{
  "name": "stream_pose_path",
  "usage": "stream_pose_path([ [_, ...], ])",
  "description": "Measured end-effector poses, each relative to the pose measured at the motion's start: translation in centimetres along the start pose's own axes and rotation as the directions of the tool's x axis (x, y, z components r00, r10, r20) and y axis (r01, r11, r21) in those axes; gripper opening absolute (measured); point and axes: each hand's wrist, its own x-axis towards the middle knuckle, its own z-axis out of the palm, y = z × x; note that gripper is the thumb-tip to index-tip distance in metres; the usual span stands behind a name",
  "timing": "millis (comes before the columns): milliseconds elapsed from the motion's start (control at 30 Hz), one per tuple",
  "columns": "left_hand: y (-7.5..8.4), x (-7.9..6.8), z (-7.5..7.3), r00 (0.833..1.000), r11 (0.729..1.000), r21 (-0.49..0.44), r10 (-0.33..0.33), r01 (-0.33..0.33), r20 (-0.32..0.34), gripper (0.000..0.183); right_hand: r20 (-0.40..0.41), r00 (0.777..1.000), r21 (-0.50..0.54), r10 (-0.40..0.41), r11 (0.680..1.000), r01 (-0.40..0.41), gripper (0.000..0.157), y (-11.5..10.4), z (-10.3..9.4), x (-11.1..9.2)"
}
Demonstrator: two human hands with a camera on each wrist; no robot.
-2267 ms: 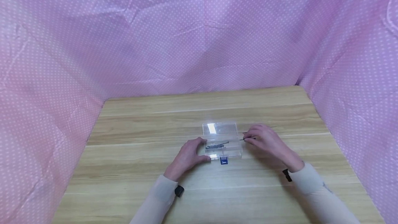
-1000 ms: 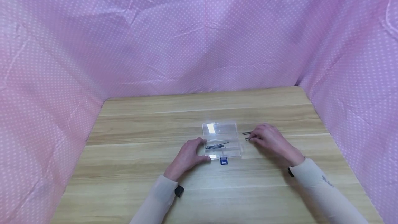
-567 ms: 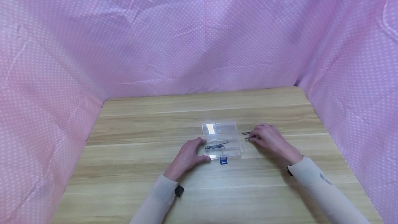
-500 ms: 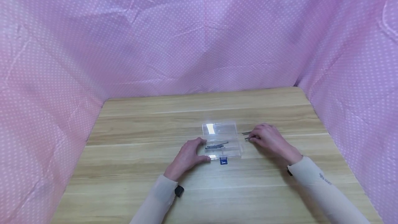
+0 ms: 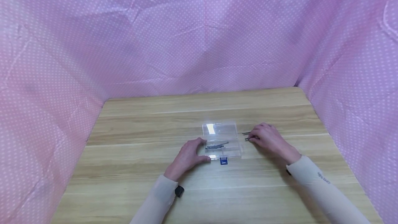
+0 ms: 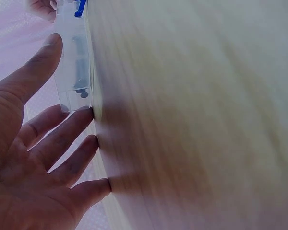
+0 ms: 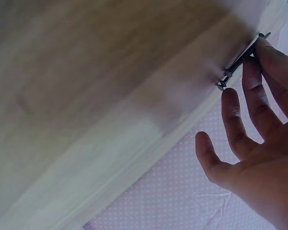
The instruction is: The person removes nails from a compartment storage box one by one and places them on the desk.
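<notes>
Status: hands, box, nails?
Left hand touching clear box at left end. Right hand pinching loose nails right of box. More nails inside. Lid folded back, not covering them.

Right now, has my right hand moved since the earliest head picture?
Yes: in the head view, your right hand sits slightly farther right of the clear box.
</notes>
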Motion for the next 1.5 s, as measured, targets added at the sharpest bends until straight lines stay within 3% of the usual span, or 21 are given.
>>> stream_pose_path([
  [500,0.0,0.1,0.0,1.0,1.0,0.002,0.001,-0.001,0.002,0.067,-0.025,1.0,0.01,-0.004,1.0,0.005,0.008,0.0,0.1,-0.1],
  [767,0.0,0.1,-0.1,1.0,1.0,-0.004,-0.003,0.003,0.002,0.068,-0.123,0.992,0.082,0.0,0.997,0.01,0.013,0.1,-0.5,-0.4],
  [1033,-0.1,0.1,-0.2,1.0,1.0,-0.01,0.0,0.0,0.0,0.068,-0.169,0.984,0.171,0.055,0.985,-0.025,0.028,-0.1,-1.1,-0.8],
  [1500,-0.2,0.2,-0.2,1.0,1.0,-0.015,-0.003,0.003,0.0,0.067,-0.172,0.982,0.153,0.083,0.987,-0.057,0.059,-0.7,-1.4,-1.2],
])
